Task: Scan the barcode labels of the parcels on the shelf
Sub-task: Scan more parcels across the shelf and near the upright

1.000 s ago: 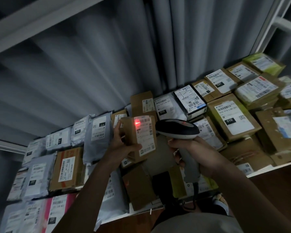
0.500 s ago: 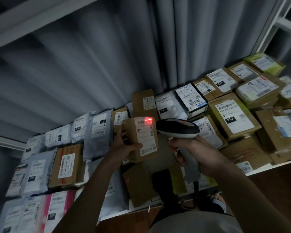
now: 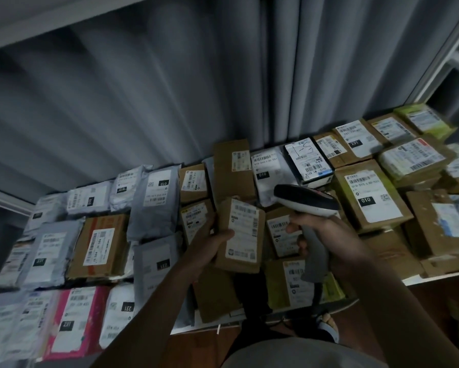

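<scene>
— Well, what is held?
— A box (image 3: 240, 235) is gripped by the left hand (image 3: 209, 241) above the shelf (image 3: 435, 276), label up; a scanner (image 3: 306, 200) is clasped by the right hand (image 3: 329, 235), seemingly aimed just beside it.

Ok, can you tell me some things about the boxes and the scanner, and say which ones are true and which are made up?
1. The left hand holds a small brown box. True.
2. The right hand holds a pair of scissors. False: it grips a scanner.
3. A red light shines on the box's label. False: no red light shows on it now.
4. A pink parcel lies near the front left of the shelf. True.
5. The shelf holds only boxes. False: grey bags lie there too.
</scene>
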